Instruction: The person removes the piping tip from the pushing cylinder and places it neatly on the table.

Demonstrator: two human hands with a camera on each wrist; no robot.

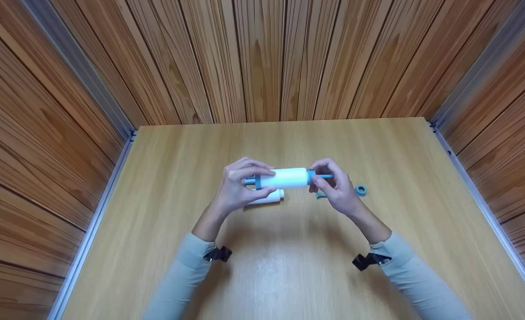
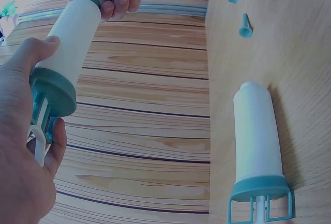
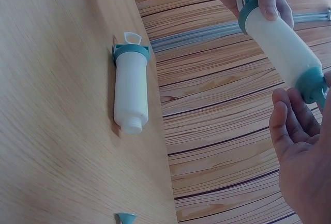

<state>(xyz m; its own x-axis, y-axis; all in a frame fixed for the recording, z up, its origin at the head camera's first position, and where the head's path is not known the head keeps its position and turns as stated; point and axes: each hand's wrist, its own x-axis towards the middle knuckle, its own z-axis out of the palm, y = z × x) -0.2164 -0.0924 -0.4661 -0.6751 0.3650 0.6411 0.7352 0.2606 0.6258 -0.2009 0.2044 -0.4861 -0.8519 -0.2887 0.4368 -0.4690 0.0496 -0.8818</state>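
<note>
A white-barrelled icing syringe [image 1: 289, 178] with teal ends lies level in the air between both hands. My left hand [image 1: 242, 182] grips its handle end, thumb and fingers on either side of the barrel. At the other end, my right hand [image 1: 338, 189] pinches the teal collar [image 1: 311, 177], from which a slim teal nozzle [image 1: 327, 176] points right. The left wrist view shows the teal flange [image 2: 54, 92] and the pale plunger handle [image 2: 37, 144] beside the left palm. In the right wrist view, the right fingers [image 3: 295, 115] curl close to the teal collar; the thumb is mostly hidden.
A second white syringe [image 2: 258, 136] lies on the table below the hands, its threaded tip [image 3: 132, 125] bare. Farther right on the tabletop [image 1: 271, 266] are a loose teal nozzle [image 2: 245, 27] and a teal ring [image 1: 361, 190]. Wood-plank walls enclose the table.
</note>
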